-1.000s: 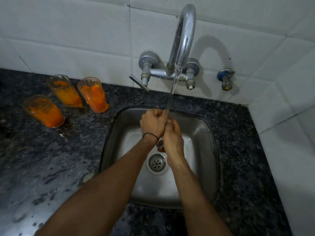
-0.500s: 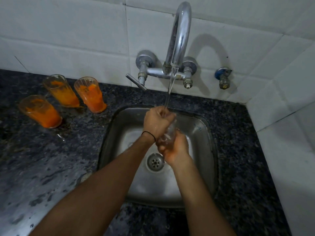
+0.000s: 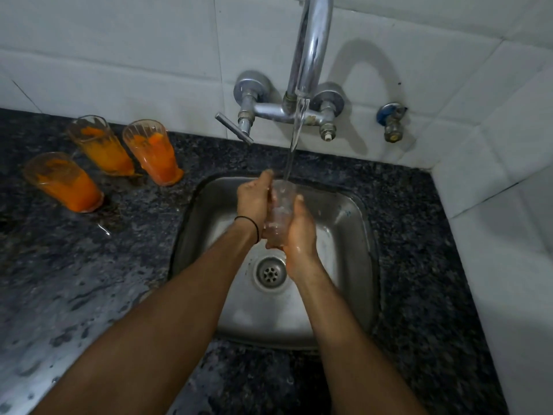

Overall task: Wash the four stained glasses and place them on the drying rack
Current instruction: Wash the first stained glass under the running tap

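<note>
A clear glass (image 3: 279,211) stands upright over the steel sink (image 3: 356,223), under the water stream (image 3: 294,145) from the chrome tap (image 3: 311,49). My left hand (image 3: 254,202) wraps its left side and my right hand (image 3: 300,232) cups its base and right side. The water runs into its mouth. Three orange-stained glasses rest on the dark counter at the left: one at the back left (image 3: 98,145), one beside it (image 3: 152,151), one nearer (image 3: 64,181).
The dark speckled counter (image 3: 89,265) surrounds the sink and is wet in patches. A tap lever (image 3: 235,128) sticks out to the left. A blue-capped valve (image 3: 390,121) sits on the white tiled wall at the right. The drain (image 3: 270,272) lies below my hands.
Both hands have lowered and parted slightly. The glass, hidden between them before, now shows upright with the stream running into it. The camera has moved closer.
</note>
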